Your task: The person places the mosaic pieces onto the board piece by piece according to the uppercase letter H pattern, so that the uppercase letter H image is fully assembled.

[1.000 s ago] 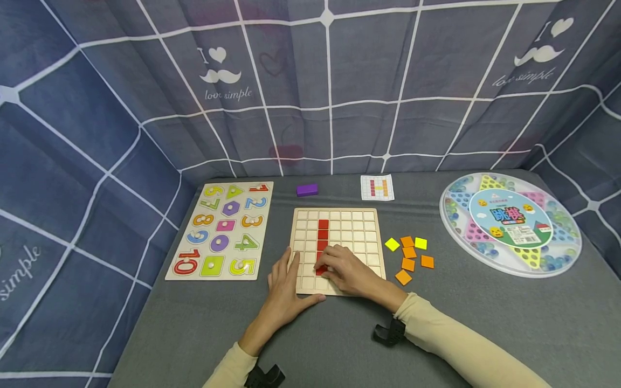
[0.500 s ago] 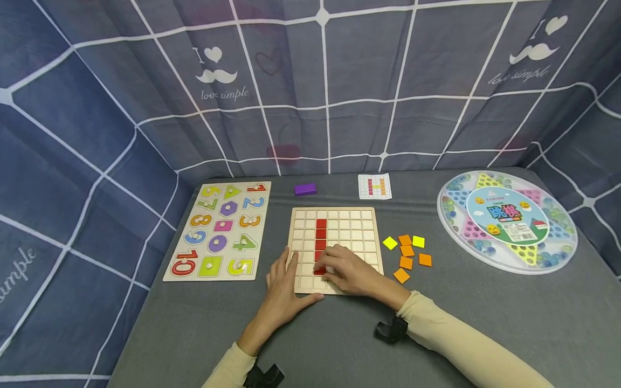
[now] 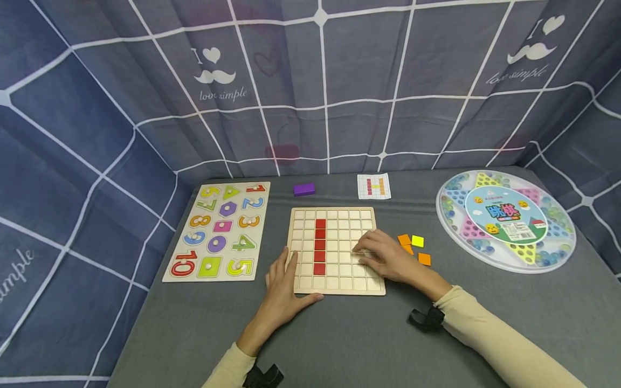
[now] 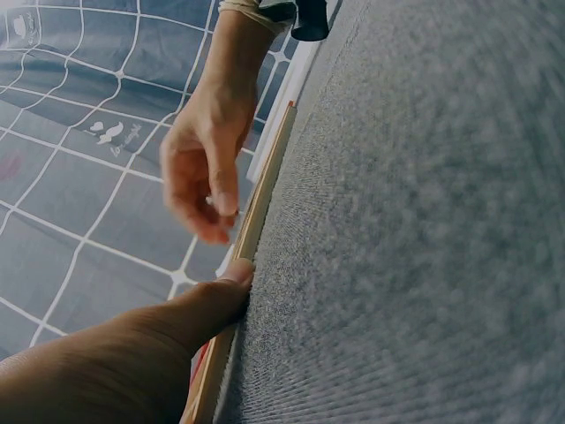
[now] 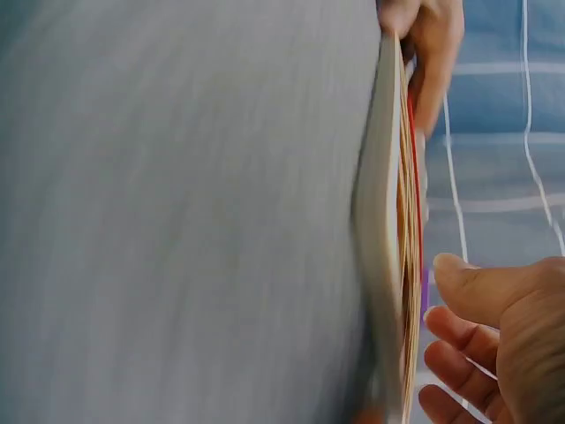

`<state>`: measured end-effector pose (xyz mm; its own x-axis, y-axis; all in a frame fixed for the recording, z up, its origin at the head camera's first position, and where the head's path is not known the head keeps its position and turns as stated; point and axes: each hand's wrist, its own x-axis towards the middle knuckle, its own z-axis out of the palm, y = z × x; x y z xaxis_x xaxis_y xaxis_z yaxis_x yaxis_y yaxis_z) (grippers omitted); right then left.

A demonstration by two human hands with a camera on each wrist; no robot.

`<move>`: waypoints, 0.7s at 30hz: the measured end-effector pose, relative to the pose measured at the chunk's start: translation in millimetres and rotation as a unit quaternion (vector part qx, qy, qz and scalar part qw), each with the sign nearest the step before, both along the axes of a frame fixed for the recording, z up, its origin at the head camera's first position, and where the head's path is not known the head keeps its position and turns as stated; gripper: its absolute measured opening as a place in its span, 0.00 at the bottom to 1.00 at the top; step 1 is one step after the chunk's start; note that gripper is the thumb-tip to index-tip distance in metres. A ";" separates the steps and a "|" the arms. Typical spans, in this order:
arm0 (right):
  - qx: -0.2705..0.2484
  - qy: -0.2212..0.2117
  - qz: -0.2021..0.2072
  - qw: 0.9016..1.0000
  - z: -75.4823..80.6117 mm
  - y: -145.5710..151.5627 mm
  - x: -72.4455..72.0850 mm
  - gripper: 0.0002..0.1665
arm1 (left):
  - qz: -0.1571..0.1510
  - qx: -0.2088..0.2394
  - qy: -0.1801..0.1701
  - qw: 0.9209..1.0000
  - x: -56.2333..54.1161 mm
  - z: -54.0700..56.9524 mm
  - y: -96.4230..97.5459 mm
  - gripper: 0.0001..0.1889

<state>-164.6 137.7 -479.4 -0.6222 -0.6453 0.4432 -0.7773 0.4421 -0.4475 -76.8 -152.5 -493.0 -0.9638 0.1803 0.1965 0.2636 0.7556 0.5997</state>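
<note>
A wooden grid board [image 3: 339, 278] lies flat in the middle of the table. Several red square tiles [image 3: 319, 244] form one column left of its centre. My left hand [image 3: 280, 291] rests against the board's left side with fingers extended; its thumb touches the near edge, as the left wrist view also shows. Over the right part of the board hovers my right hand [image 3: 385, 256]. In the right wrist view, the thumb and fingers of that right hand [image 5: 503, 327] are apart with nothing between them. Right of the board are orange tiles [image 3: 424, 260] and a yellow tile [image 3: 418, 241], some hidden by the right hand.
A number-and-shape puzzle board [image 3: 218, 231] lies to the left. Behind the grid board are a purple block [image 3: 304, 189] and a small pattern card [image 3: 374, 186]. A round Chinese checkers set [image 3: 506, 221] lies at right. Patterned cloth [image 3: 291, 108] hangs behind the table.
My right hand has left the lowest red tile and moved right across the board, uncovering the whole red column. It now hides some loose tiles. The left hand has stayed in place.
</note>
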 end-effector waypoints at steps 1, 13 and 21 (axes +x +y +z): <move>0.004 0.000 -0.011 1.000 -0.6 8.5 -2.0 0.15 | 0.000 0.001 0.000 1.000 0.0 0.0 0.0 0.59; 0.069 -0.022 -0.100 0.992 1.4 73.3 -17.0 0.20 | 0.003 -0.003 0.005 1.000 -0.3 -0.8 -0.5 0.59; 0.087 -0.044 -0.087 0.991 1.8 72.8 -22.8 0.21 | 0.002 -0.007 0.002 1.000 -0.6 -1.3 0.7 0.60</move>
